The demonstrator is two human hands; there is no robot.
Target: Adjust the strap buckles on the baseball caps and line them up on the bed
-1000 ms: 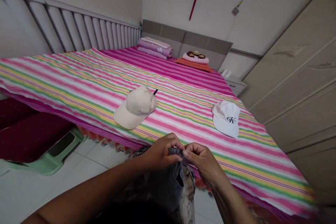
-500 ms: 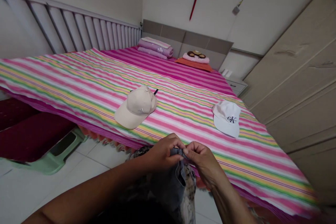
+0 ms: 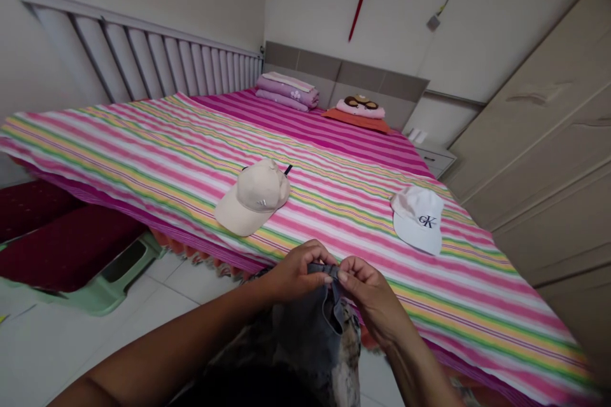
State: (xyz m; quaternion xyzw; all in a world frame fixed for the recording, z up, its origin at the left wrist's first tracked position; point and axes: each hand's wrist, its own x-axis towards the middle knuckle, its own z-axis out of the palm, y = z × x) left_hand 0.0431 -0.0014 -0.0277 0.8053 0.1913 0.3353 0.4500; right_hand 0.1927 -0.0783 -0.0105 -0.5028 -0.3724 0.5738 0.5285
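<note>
Very little has just changed: the view has shifted slightly, but the left hand (image 3: 303,276) and the right hand (image 3: 367,283) stay close together on the grey cloth thing (image 3: 308,321). This suggests that the small work at its narrow band (image 3: 319,268) is still going on, and I judge that it is not finished. The fingers of the left hand are closed and grip the band, with the thumb near its middle; the fingers of the right hand pinch it just beside them. What exactly is under the fingertips is hidden. The grey cloth thing hangs below both hands, in front of the near edge of the bed, with a curved opening under the band. On the striped bed cover (image 3: 143,156), the beige cap (image 3: 255,197) and the white cap (image 3: 417,219) keep their places, well apart, and neither hand touches them.
</note>
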